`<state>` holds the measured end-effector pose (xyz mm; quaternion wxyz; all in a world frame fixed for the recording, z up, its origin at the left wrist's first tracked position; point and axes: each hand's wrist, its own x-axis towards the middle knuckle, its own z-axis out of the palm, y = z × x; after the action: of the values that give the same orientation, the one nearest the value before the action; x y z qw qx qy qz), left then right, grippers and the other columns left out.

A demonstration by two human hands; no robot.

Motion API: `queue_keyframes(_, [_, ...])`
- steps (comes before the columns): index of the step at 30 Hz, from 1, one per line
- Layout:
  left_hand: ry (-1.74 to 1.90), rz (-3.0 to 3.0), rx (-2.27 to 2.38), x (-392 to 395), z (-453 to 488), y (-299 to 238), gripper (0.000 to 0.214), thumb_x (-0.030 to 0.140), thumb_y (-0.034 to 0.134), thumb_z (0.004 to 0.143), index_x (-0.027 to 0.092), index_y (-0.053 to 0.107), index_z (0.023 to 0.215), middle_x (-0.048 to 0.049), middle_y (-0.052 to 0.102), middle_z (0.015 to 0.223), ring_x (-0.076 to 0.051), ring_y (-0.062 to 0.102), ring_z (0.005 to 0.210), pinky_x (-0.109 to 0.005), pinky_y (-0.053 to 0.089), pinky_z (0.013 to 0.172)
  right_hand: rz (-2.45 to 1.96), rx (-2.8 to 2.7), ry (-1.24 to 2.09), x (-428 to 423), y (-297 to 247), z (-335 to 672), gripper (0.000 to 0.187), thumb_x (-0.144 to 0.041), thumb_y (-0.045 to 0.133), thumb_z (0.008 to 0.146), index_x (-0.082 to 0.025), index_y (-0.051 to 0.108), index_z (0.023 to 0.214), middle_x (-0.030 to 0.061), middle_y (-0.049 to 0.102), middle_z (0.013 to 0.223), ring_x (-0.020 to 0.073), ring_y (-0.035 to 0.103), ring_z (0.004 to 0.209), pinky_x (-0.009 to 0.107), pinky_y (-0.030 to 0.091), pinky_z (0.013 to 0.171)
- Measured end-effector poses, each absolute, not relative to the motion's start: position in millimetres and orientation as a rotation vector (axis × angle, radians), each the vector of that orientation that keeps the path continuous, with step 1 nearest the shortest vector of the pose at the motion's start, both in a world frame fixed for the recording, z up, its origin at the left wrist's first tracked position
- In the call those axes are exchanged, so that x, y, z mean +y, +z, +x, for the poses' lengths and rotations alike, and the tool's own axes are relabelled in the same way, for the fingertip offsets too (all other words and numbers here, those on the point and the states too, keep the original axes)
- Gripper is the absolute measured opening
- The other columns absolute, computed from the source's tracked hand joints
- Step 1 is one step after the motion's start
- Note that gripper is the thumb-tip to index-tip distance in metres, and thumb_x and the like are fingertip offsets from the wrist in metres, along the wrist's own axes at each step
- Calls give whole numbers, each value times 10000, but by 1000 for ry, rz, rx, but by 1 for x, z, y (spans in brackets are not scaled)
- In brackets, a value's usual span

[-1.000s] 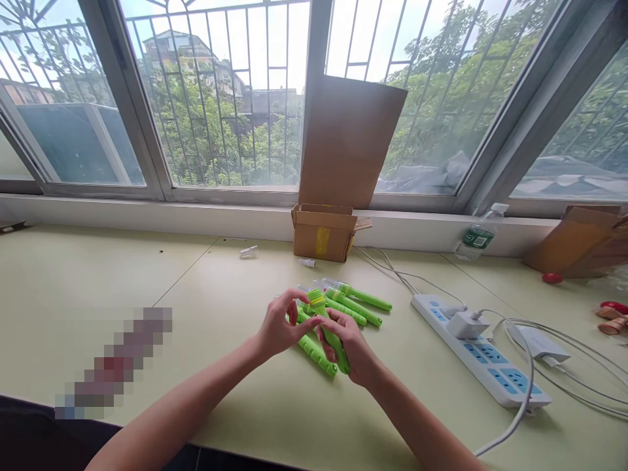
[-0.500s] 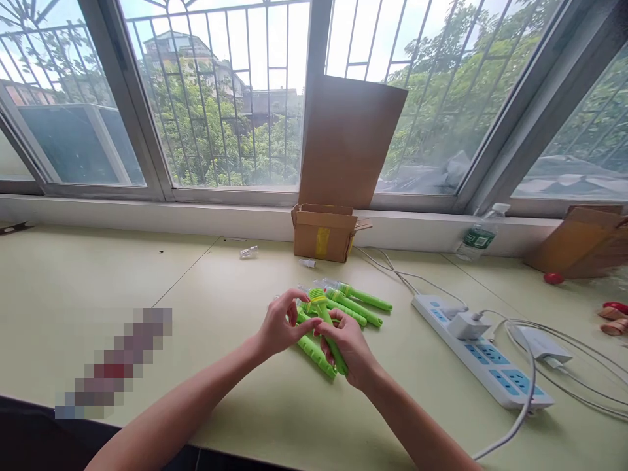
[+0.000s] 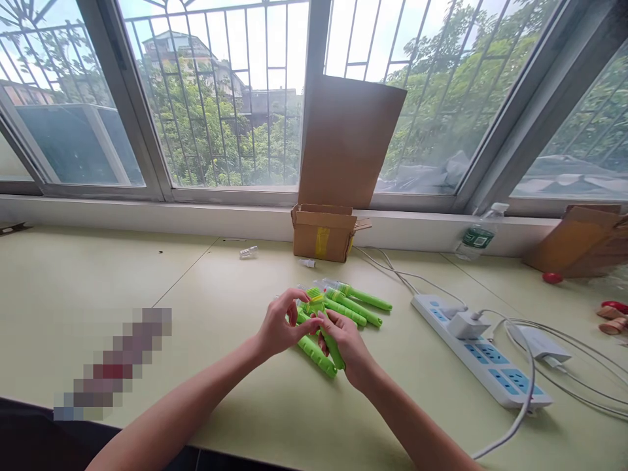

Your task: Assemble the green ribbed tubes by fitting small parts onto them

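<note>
Brush (image 3: pixel 324 324) in right hand (image 3: pixel 349 347) points bristles away, handle toward wrist.

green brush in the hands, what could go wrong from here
The right hand grips the green brush by its handle while the left hand pinches near the head; a slip might drop it onto the pile of green brushes beneath and scatter them. Rolling brushes could reach the power strip and its cables nearby.

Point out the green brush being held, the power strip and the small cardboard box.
green brush (image 3: pixel 316 301), head view, on its bristle head above the fingers.
power strip (image 3: pixel 490 366), head view, on its white top face.
small cardboard box (image 3: pixel 321 239), head view, on its front wall.
</note>
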<state>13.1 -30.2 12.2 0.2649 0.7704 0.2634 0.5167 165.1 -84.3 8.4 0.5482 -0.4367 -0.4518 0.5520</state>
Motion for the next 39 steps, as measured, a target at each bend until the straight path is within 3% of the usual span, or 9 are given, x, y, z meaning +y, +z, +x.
queue_keyframes(9, [1386,2099,689,-32,14,13,304,366,718,755,199,523,917,-41,633,984,-35,444,480,-203,428,492,-951,-1010,1455,-87,9,164,368,-489,583,861,-155,563,710,-32,527,513,38,313,306,171,275,277])
queue_keyframes(22, [1380,2099,695,-29,13,10,303,336,724,752,199,516,923,-53,627,1025,-32,446,481,-207,420,493,-960,-964,1466,-88,12,164,312,-448,634,823,-168,524,741,-14,588,606,30,323,325,153,254,266])
queue_keyframes(28, [1193,2118,665,-35,18,-5,271,344,660,812,205,502,983,-9,656,799,-63,475,474,-199,404,473,-916,-913,1428,-89,24,173,231,-375,662,819,-174,559,869,-49,552,566,23,305,312,138,231,274])
queue_keyframes(34, [1329,1992,672,-37,12,6,236,306,654,817,200,513,974,-8,633,802,-69,498,510,-217,429,521,-794,-846,1565,-86,26,183,233,-379,569,880,-157,601,941,-27,563,591,17,278,318,143,203,282])
queue_keyframes(39, [1400,1589,733,-23,6,15,236,370,635,830,191,510,920,9,586,741,-80,517,535,-197,391,469,-741,-939,1627,-89,22,175,271,-383,556,885,-155,606,1022,0,589,601,66,398,358,184,322,333])
